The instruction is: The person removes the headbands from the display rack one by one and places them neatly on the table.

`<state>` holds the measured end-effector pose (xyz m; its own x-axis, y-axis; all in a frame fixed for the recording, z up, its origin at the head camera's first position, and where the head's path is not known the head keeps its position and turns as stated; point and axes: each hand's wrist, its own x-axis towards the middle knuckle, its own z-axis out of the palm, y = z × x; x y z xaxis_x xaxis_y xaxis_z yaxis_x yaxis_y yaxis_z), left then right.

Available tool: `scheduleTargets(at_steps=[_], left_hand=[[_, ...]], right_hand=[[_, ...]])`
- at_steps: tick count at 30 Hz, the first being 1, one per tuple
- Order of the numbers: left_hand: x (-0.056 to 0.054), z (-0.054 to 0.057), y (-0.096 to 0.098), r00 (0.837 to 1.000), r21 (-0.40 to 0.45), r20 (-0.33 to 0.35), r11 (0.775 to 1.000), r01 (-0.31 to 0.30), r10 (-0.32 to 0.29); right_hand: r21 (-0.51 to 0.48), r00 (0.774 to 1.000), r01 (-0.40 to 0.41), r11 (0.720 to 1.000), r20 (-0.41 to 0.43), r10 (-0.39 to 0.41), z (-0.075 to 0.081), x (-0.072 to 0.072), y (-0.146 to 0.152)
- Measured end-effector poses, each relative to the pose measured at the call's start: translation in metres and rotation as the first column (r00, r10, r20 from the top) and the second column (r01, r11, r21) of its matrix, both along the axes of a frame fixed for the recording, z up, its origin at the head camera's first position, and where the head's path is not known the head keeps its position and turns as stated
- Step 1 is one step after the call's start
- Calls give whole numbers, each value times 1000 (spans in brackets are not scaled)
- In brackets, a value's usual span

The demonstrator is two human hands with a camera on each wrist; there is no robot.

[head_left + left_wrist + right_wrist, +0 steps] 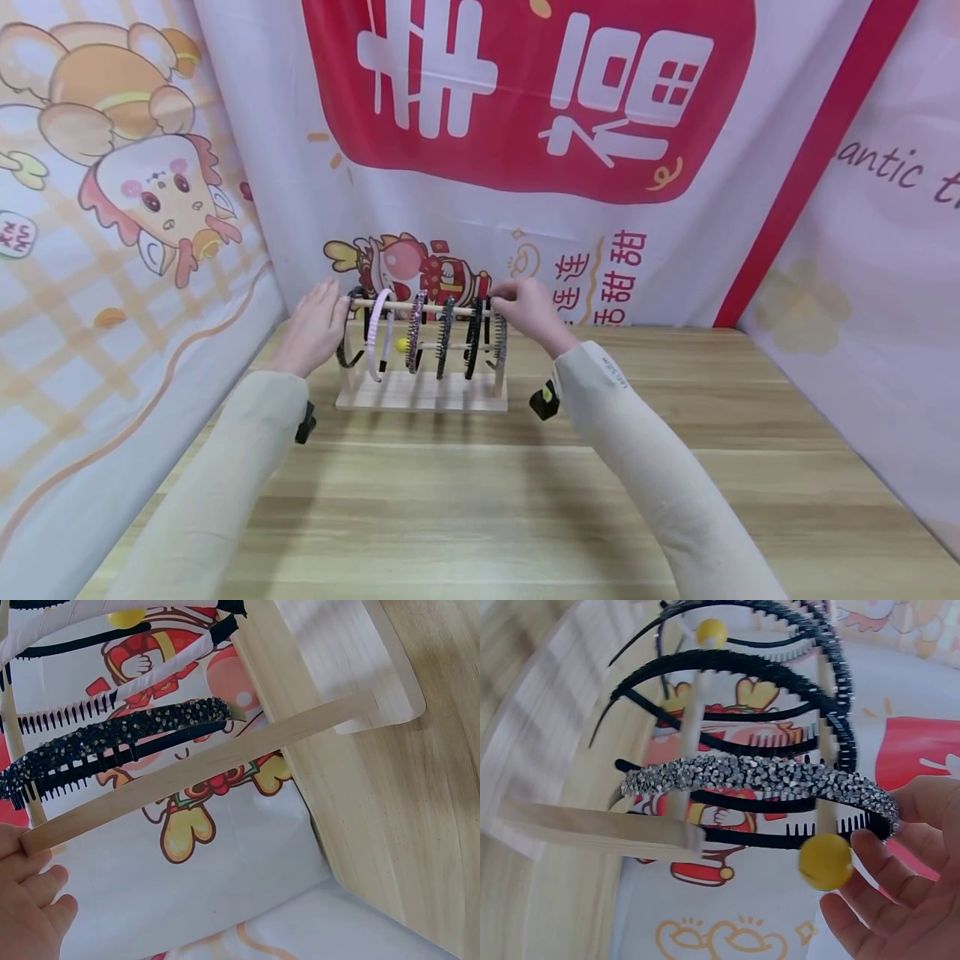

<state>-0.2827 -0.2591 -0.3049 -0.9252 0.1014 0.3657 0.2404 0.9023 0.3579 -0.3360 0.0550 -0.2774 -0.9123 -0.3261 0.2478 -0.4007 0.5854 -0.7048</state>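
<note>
A wooden headband rack (pixel 422 403) stands towards the back of the table, several headbands hanging from its top bar. At its left end, my left hand (pixel 313 323) holds the top of the upright post (pixel 202 769); the thumb is hidden. Closest to that hand hangs a dark headband with small stones (pixel 124 735), then a pale pink headband (pixel 372 337). My right hand (pixel 907 874) pinches the silver rhinestone headband (pixel 757 776) at the rack's right end. Below its fingers, a yellow ball (pixel 826 862) caps the bar. A plain black headband (pixel 473 337) hangs just left of the silver one.
The wood-grain table (pixel 465 500) stretches in front and to the right. A printed cloth wall (pixel 660 250) rises behind the rack, with another cartoon-printed wall (pixel 97 350) close on the left. A second yellow ball (pixel 712 631) sits on the lower bar.
</note>
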Motion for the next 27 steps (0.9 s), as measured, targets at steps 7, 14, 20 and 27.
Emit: scheduleTargets(at_steps=[7, 14, 20, 27], left_hand=[[-1, 1, -2, 1000, -15, 10, 1000, 11, -11], [2, 2, -6, 1000, -13, 14, 1000, 14, -14], [3, 2, -12, 1000, -24, 8, 1000, 0, 1], [5, 3, -13, 1000, -69, 9, 998, 5, -4]], right_hand=[[-50, 999, 3, 999, 41, -1, 15, 5, 9], [-91, 998, 29, 995, 58, -24, 27, 8, 20], [-110, 998, 48, 993, 34, -45, 33, 11, 31], [-153, 997, 67, 986, 49, -60, 42, 16, 48]])
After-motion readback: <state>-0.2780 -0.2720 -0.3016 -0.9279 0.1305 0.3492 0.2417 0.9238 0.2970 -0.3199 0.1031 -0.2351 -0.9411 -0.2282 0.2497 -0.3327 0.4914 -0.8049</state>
